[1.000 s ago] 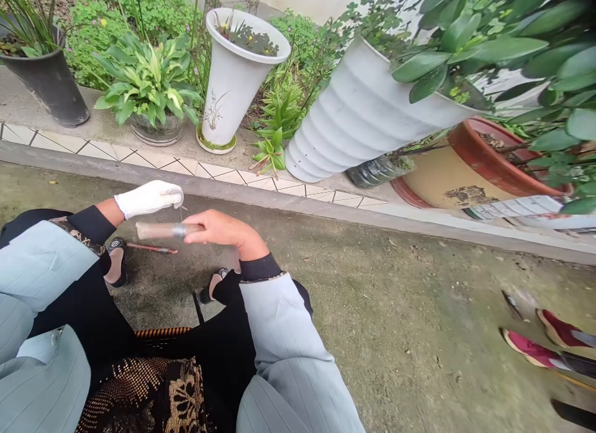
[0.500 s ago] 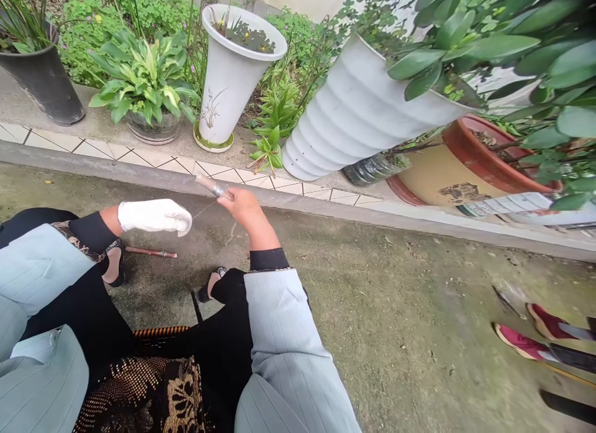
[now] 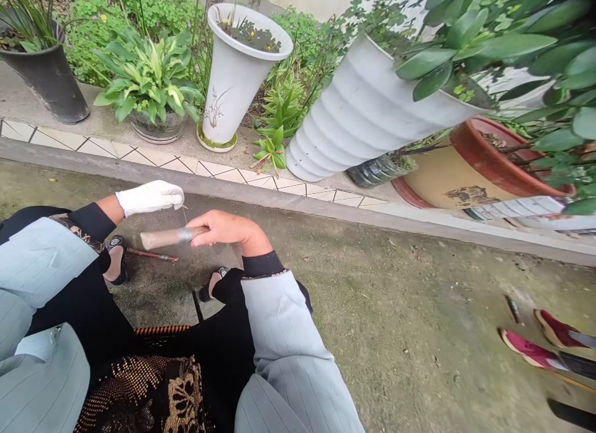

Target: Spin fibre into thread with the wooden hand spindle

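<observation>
Stick (image 3: 161, 238) lowered, clenched in fingers of right hand (image 3: 223, 227); strand (image 3: 185, 215), apparently being wound on, pinched by gloved left hand (image 3: 151, 198).

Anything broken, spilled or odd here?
No spill or breakage stands out. Odd: the left hand wears a white glove while the right hand, gripping a pale stick wound with a thin strand, is bare. A reddish stick lies on the ground beside the left shoe. The ribbed white pot looks tilted, possibly lens distortion.
</observation>
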The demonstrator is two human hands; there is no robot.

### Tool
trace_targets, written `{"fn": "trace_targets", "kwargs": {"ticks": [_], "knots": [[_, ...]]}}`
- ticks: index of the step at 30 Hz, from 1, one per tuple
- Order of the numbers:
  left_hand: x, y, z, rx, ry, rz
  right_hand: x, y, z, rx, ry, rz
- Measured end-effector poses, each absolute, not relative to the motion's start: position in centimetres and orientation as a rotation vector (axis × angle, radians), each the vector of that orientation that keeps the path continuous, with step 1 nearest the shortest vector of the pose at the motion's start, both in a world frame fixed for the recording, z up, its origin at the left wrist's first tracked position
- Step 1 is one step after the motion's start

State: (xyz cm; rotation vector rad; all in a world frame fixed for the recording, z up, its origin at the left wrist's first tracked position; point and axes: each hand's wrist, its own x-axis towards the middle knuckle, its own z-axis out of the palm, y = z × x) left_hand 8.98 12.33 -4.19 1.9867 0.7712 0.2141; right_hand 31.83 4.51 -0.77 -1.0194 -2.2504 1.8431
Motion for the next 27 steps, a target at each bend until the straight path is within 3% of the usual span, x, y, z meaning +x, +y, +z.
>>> {"fn": "trace_targets", "kwargs": {"ticks": [6, 12, 16, 19, 23, 27], "knots": [[10.3, 9.9, -4.3, 1.741, 0.575, 0.094, 36.4, 6.5, -0.8, -1.474, -1.369, 1.144], [10.3, 9.0, -1.5, 1.955, 0.469, 0.089, 35.7, 7.0, -3.0, -2.015, -1.920, 0.718], [9.0, 10.0, -0.8, 2.059, 0.636, 0.219, 32.4, 5.6, -3.7, -2.003, -2.312, 0.786], [8.1, 10.7, -0.9, 2.141, 0.799, 0.278, 30.1, 4.1, -3.6, -1.572, -2.545, 1.101], [7.5, 10.8, -2.0, 2.169, 0.921, 0.293, 29.0, 2.4, -2.3, -1.186, -2.345, 1.370], [7.4, 9.1, -3.5, 2.028, 0.926, 0.201, 29.6, 1.8, -1.3, -1.332, -1.948, 1.282]]}}
